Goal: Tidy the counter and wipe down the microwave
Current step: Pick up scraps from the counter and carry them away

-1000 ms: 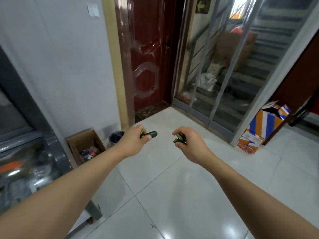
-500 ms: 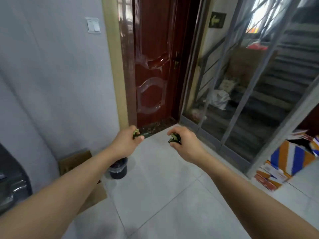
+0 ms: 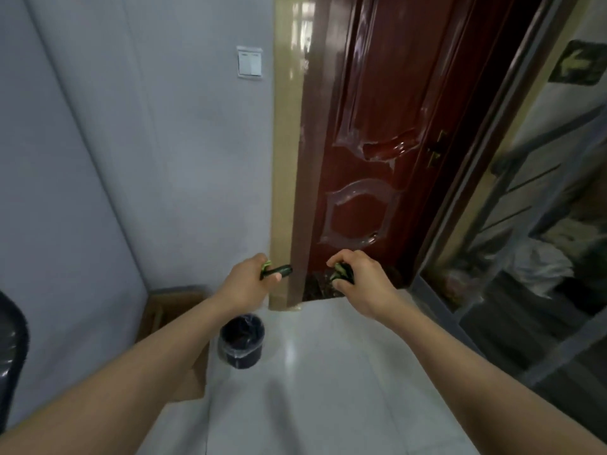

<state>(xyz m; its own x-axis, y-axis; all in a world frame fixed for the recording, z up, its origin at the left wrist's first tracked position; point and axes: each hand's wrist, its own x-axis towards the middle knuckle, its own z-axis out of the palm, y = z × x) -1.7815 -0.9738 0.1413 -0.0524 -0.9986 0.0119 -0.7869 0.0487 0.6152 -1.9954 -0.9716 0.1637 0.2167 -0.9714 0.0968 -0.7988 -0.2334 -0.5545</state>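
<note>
You face a glossy red-brown door [image 3: 371,133] under wrinkled clear film. The floor tiles [image 3: 328,372] are smooth, pale and reflective. The wall [image 3: 147,142] looks matt. A shiny dark plastic liner fills the bin [image 3: 242,343]; the cardboard box [image 3: 170,303] is matt.

Each hand [image 3: 244,284] hides most of its dark green scrap [image 3: 279,270].

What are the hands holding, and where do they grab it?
Left hand grips a dark green scrap by one end; the other end pokes out. Right hand pinches green scraps in its fingertips.
</note>
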